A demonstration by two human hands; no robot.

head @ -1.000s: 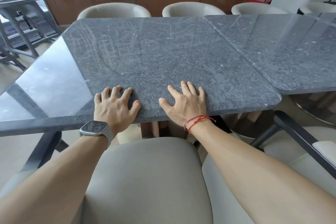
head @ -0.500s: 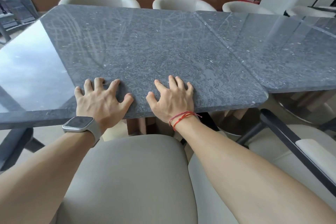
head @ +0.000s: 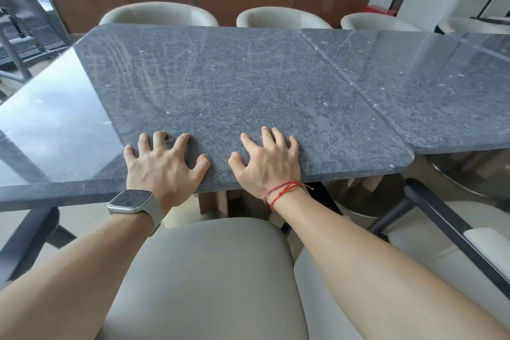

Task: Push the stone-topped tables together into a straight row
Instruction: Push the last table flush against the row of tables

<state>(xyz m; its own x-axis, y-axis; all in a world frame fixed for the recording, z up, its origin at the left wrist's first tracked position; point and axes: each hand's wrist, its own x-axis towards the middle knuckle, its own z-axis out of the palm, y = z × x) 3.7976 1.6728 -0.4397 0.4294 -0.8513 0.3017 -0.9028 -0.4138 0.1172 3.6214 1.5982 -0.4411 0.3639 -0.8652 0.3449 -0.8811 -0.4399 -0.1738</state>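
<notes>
A single head-worn wide-angle camera looks forward and steeply down, close above the near edge of a grey speckled stone-topped table (head: 220,85), with cream upholstered chairs (head: 158,14) along the far side.

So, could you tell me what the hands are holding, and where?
Nothing is gripped: the left hand and right hand press flat, fingers spread, on the near edge of the stone-topped table.
</notes>
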